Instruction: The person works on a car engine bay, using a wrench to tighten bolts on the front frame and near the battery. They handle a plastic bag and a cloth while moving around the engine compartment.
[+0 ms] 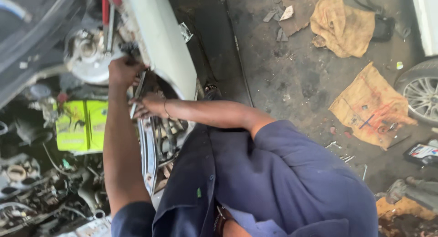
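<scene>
Left hand (122,72): one, closed on a part at the fender edge (159,41).
Right hand (147,107): one, fingers gripping one metal tool (138,92).
Burlap sacks (372,107): two, well apart from both hands.

Two hands (122,70), two floor cloths (343,27)

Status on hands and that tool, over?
Left hand fisted at white fender edge. Right hand grips thin metal bar. Green box beside, not touching.
</scene>
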